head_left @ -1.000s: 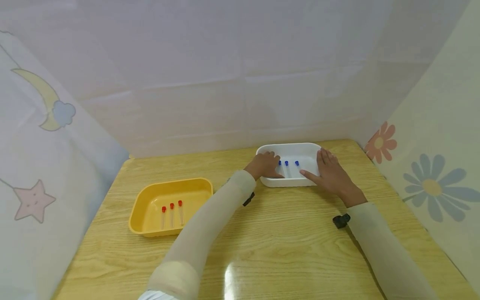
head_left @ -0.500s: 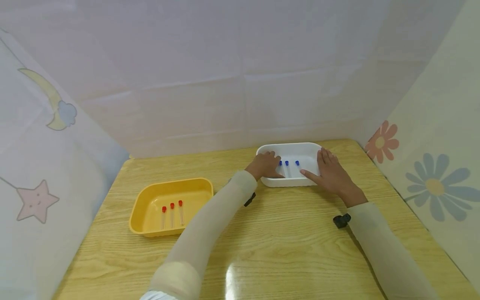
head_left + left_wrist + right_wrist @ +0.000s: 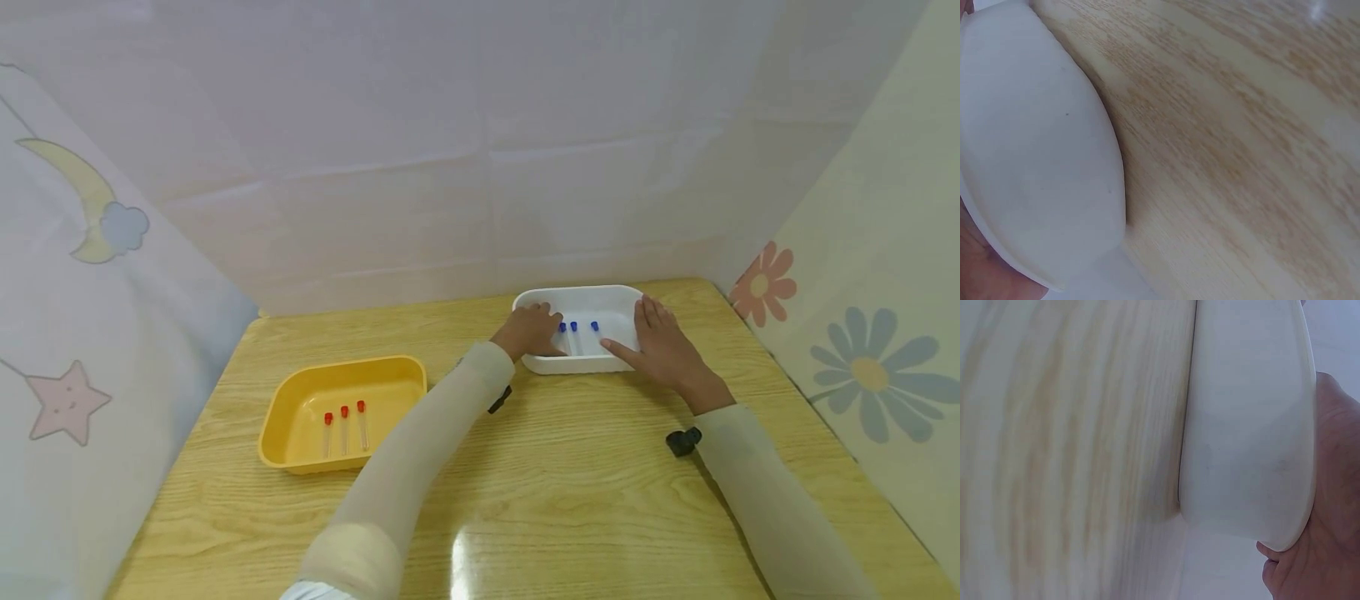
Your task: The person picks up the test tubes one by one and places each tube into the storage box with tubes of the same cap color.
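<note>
A white tray (image 3: 611,365) stands at the far right of the table, with three blue-capped clear tubes (image 3: 574,327) lying in it. My left hand (image 3: 532,330) holds its left end, fingers over the inside and thumb by the front rim. The tray's right end is held by my right hand (image 3: 665,348), thumb over the front rim and fingers at the end rim. In the left wrist view the tray's side (image 3: 1041,137) rests against the wood. The right wrist view shows my palm along the rim and fingertips (image 3: 1269,569) past the tray's corner.
A yellow tray (image 3: 279,417) sits at the left of the wooden table (image 3: 570,492), holding three red-capped clear tubes (image 3: 344,412). My left forearm crosses in front of its right side. A pale sheet (image 3: 360,233) hangs along the table's back edge, with printed cloths on both sides.
Both hands and the white tray stay in place. The leftmost blue-capped tube has shifted slightly to the right.
</note>
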`<state>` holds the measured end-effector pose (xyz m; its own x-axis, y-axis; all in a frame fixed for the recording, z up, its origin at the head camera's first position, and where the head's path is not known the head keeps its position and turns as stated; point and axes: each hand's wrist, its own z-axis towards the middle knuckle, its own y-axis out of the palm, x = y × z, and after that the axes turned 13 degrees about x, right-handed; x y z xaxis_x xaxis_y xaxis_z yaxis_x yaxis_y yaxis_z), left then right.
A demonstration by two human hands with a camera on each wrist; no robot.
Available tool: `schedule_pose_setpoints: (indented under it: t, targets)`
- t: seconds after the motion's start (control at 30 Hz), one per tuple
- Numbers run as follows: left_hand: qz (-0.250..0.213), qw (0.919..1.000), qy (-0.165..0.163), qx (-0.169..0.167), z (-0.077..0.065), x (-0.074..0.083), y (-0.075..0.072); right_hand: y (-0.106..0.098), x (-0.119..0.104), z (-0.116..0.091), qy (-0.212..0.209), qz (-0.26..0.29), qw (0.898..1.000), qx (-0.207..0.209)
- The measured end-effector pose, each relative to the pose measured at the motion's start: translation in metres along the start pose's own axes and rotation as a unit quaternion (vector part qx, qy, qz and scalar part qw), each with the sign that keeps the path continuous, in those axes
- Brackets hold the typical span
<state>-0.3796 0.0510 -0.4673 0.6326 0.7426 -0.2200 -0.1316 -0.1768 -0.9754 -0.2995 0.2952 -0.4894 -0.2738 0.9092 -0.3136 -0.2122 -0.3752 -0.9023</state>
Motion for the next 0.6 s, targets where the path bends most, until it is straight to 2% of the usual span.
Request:
schedule_pose_setpoints:
  t: [0.37, 0.6]
  targets:
    - [-0.010, 0.9994, 0.006, 0.033, -0.0061, 0.0017, -0.0079, -0.0002, 0.0017, -0.0004, 0.000, 0.001, 1.000, -0.001]
    - [-0.077, 0.9951, -0.002, 0.061, -0.0063, -0.0012, -0.0106, -0.0015, 0.0028, -0.0009, 0.000, -0.003, 1.000, -0.004]
